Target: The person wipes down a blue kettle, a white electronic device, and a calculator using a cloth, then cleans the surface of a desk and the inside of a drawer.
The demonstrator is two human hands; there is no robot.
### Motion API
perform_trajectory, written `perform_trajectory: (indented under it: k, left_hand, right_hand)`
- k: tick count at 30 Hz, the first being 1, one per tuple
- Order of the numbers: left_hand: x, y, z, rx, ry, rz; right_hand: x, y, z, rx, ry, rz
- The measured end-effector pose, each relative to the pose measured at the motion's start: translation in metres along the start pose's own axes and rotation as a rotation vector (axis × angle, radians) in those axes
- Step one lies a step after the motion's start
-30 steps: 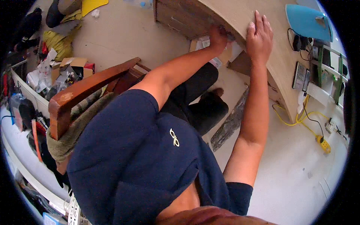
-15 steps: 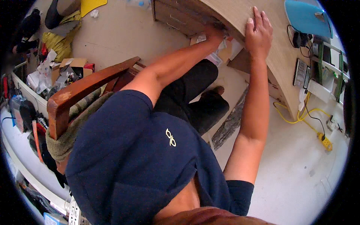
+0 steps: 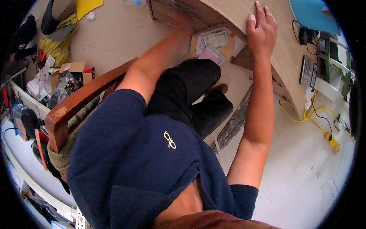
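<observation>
Smeared by motion, my left hand [image 3: 182, 26] is beside the drawer fronts [image 3: 167, 16] of the wooden desk [image 3: 228, 11]; its fingers and anything in them cannot be made out. Below the desk edge lies an open space like a pulled-out drawer, holding a greenish card-like packet [image 3: 216, 39], a pinkish packet [image 3: 212, 54] and loose papers. My right hand [image 3: 262, 37] rests palm down on the desktop, fingers stretched out, holding nothing.
A wooden armchair [image 3: 87, 97] is at my left, with an open cardboard box [image 3: 74, 68] of odds and ends beyond it. On the desk's right are a calculator [image 3: 307, 71], black adapters [image 3: 306, 36] and a blue panel [image 3: 314, 15]. A yellow power strip [image 3: 331, 142] lies on the floor.
My left hand has moved out of the drawer space and leftward, uncovering the packets and papers. My right hand stays flat on the desk. The view has shifted slightly.
</observation>
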State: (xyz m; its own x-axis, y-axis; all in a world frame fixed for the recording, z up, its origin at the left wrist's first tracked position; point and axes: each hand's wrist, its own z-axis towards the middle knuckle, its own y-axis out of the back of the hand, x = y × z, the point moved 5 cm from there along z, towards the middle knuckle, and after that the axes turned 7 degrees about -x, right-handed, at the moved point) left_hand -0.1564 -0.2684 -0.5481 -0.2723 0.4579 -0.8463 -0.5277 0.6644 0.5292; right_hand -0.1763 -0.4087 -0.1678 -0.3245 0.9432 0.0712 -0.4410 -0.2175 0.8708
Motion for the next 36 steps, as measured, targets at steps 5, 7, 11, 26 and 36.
perform_trajectory:
  k: [5, 7, 11, 26, 36]
  left_hand:
    - [-0.034, -0.039, -0.054, 0.218, -0.115, 0.087]
    - [-0.005, -0.035, -0.03, 0.236, -0.167, 0.017]
    - [0.079, 0.014, 0.05, 0.126, -0.151, -0.122]
    - [0.046, -0.048, 0.01, 0.363, -0.18, 0.204]
    - [0.105, 0.067, 0.131, -0.153, 0.034, -0.463]
  right_hand:
    - [-0.007, 0.0, -0.01, 0.028, -0.004, 0.009]
    - [-0.01, -0.004, -0.004, 0.022, 0.018, -0.017]
    - [-0.009, -0.006, -0.006, 0.011, 0.015, -0.002]
    - [-0.01, 0.0, -0.005, 0.035, -0.024, -0.004]
    - [-0.014, 0.002, -0.009, 0.019, -0.026, -0.026]
